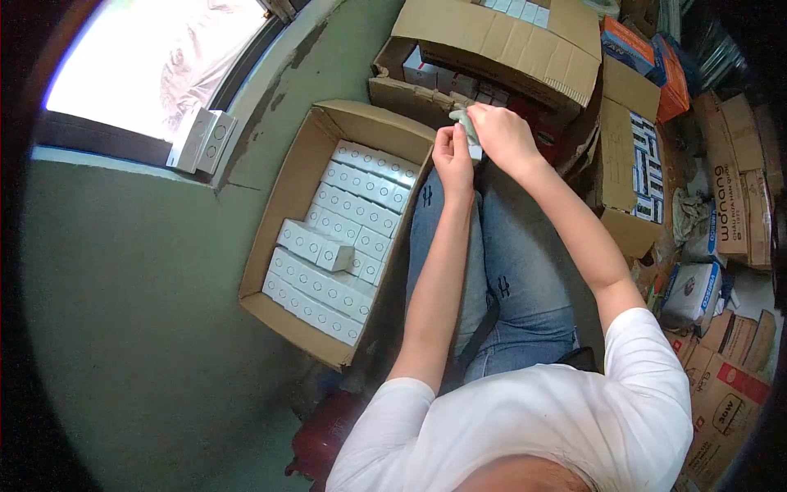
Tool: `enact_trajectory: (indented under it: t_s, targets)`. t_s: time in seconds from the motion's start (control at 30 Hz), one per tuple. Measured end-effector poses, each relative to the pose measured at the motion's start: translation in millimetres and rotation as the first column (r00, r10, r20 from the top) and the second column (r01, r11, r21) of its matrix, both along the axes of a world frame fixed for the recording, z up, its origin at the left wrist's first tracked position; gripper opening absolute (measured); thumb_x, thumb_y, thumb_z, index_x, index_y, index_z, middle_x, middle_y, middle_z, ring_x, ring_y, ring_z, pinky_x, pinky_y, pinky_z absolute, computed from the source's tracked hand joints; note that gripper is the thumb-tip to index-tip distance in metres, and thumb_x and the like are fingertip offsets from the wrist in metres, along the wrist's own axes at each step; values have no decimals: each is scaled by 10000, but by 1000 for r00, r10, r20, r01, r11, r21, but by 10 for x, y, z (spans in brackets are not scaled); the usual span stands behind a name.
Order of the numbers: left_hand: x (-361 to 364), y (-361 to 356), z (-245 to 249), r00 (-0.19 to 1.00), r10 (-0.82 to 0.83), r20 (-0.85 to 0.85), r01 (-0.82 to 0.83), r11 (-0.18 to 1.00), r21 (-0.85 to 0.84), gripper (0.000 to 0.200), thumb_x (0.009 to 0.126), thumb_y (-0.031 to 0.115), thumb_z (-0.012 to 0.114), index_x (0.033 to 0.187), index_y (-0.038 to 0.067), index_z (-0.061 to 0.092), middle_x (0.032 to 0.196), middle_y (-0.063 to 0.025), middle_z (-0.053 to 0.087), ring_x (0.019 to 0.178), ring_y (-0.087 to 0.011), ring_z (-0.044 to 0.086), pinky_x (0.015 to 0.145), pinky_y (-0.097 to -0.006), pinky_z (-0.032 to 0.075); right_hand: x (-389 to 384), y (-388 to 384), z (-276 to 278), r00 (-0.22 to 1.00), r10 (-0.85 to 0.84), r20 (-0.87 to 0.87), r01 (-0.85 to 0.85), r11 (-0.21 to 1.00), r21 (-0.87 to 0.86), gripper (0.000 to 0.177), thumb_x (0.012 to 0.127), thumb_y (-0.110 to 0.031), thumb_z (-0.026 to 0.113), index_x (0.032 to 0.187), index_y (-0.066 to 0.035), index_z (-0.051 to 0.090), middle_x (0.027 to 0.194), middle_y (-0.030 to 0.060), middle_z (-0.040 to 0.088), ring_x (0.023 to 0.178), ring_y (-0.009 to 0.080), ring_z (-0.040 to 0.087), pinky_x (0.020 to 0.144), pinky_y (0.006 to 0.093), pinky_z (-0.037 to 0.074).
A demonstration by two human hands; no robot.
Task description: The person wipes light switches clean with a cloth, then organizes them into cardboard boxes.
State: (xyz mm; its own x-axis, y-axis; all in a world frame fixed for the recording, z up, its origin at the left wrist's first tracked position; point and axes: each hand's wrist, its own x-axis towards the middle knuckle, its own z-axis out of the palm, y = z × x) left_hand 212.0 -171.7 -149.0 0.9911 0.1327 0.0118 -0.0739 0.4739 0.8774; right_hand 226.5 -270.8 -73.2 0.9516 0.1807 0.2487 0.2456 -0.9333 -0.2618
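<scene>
The person sits with legs in blue jeans, both arms reaching forward over the lap. The left hand and right hand meet just beyond the knees. The fingers of both are curled nearly closed and pinch a small pale piece between them. A small white block shows just below it; the fingers hide how the two connect. A dark red object is on the floor, to the left of the body.

Left of the legs, an open cardboard carton stands beside the wall, holding white boxes packed in rows, each marked with a circle. One short row of white boxes lies on top of the others, its end jutting over the row beneath.

To the right, a white-and-blue pack lies near a carton printed "30W". Another open carton is filled with small blue, black and white boxes. Beyond the hands, a lower carton contains white and greyish boxes; a large carton rests over it, with white boxes in its opening. Orange-and-blue boxes are at the upper right. Two white boxes stand on the window ledge.
</scene>
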Motion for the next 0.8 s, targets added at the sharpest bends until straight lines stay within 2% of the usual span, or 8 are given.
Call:
enact_trajectory:
  t_s: [0.1, 0.23, 0.33, 0.37, 0.47, 0.5, 0.6, 0.8]
  targets:
    - [-50, 27, 45, 1000, 15, -1, -15, 1000, 6, 235, 1014, 225, 552, 852, 57, 580, 746, 54, 522, 712, -38, 453, 645, -228, 377, 56, -78, 19, 991, -21, -130, 35, 993, 110, 261, 967, -237, 510, 891, -29, 648, 800, 224, 664, 782, 421, 655, 675, 513, 536]
    - [-35, -30, 54, 967, 161, 198, -206, 950, 235, 305, 1015, 234, 555, 793, 25, 546, 692, 61, 477, 629, -34, 394, 562, -216, 336, -142, 2, 196, 987, 82, -135, -84, 996, -11, 261, 959, -209, 524, 932, 11, 662, 876, 249, 675, 801, 407, 667, 708, 498, 542]
    - [-60, 33, 20, 993, 90, 73, -102, 978, 180, 296, 1026, 221, 530, 785, 51, 557, 729, 40, 532, 696, -25, 451, 618, -199, 364, -19, -148, 184, 954, 147, -262, -81, 966, 247, 276, 953, -210, 532, 975, 20, 684, 885, 240, 686, 781, 379, 676, 696, 445, 540]
    - [-35, 38, -21, 995, 67, 68, -68, 998, 16, 314, 1019, 241, 545, 760, 66, 571, 706, 37, 543, 655, -27, 470, 583, -204, 381, 60, -228, 122, 918, 185, -350, -68, 945, 320, 276, 945, -206, 535, 1011, 8, 697, 866, 225, 692, 759, 348, 679, 685, 400, 526]
    - [-65, 86, 81, 996, 68, -56, -75, 986, -149, 327, 1008, 263, 562, 737, 82, 584, 706, 40, 561, 617, -37, 492, 545, -222, 393, 108, -305, 71, 811, 201, -550, 22, 928, 372, 243, 881, -189, 556, 916, 5, 698, 863, 246, 673, 836, 396, 679, 745, 466, 525]
    - [-53, 115, 79, 996, 44, -73, -56, 982, -181, 334, 1002, 278, 569, 727, 89, 596, 723, 39, 589, 604, -50, 516, 533, -234, 404, 113, -321, 35, 826, 176, -535, -21, 959, 282, 280, 919, -190, 551, 1067, -2, 697, 902, 213, 705, 798, 323, 693, 732, 389, 525]
    - [-44, 77, 101, 993, 85, -85, -103, 967, -232, 373, 1003, 274, 569, 704, 56, 612, 650, 46, 566, 565, -24, 456, 507, -220, 343, 133, -305, -119, 884, 67, -462, 34, 978, 207, 285, 917, -192, 566, 1085, 0, 692, 955, 221, 705, 859, 296, 709, 762, 368, 530]
    - [-30, 81, 223, 978, 113, -173, -151, 964, -219, 386, 1010, 287, 549, 701, 64, 610, 668, 37, 574, 578, -39, 482, 530, -227, 380, -115, -145, 227, 898, 148, -413, 76, 874, 480, 281, 940, -153, 551, 1149, -9, 673, 1004, 217, 704, 880, 260, 713, 766, 342, 526]
